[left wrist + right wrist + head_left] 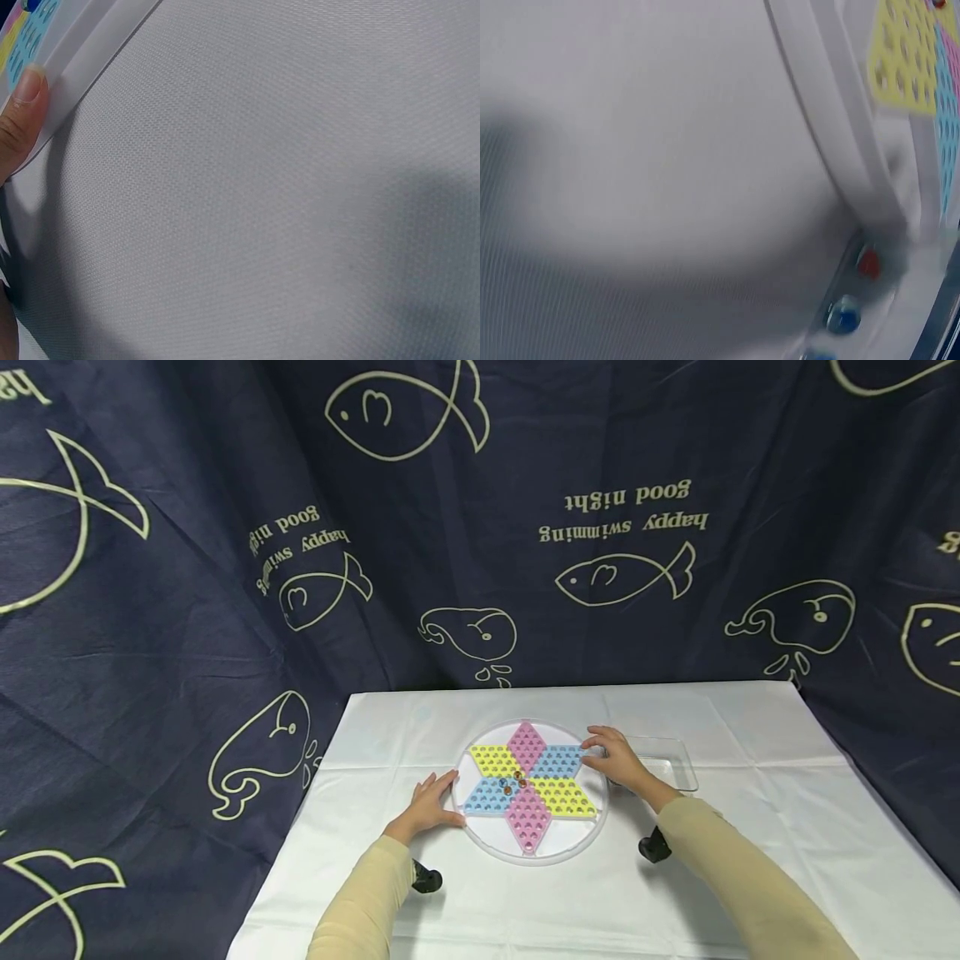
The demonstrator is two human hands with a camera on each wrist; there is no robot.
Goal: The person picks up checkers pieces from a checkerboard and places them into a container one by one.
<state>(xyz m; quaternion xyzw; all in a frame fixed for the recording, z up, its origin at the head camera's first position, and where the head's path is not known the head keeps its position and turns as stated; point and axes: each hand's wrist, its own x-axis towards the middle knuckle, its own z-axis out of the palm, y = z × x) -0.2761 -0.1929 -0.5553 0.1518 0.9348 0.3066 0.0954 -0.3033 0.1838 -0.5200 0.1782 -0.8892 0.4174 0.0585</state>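
Note:
A round white Chinese checkers board [480, 839] with a pink, blue and yellow star lies on the table. Several marbles [507, 790] sit near the star's centre. At the board's left edge is my left hand [429, 806], fingers spread, with the thumb [28, 90] lying on the rim in the left wrist view. My right hand [617, 758] is at the upper right edge, its fingertips at the rim beside a blue point of the star. The right wrist view shows none of its fingers clearly. A red marble [869, 264] and a blue marble [844, 316] appear there near the rim.
A clear plastic box [678, 768] stands right of the board, partly behind my right hand. White cloth [555, 910] covers the table. A dark fish-print curtain [450, 552] hangs behind and at the left. Black wrist devices [427, 880] hang below both forearms.

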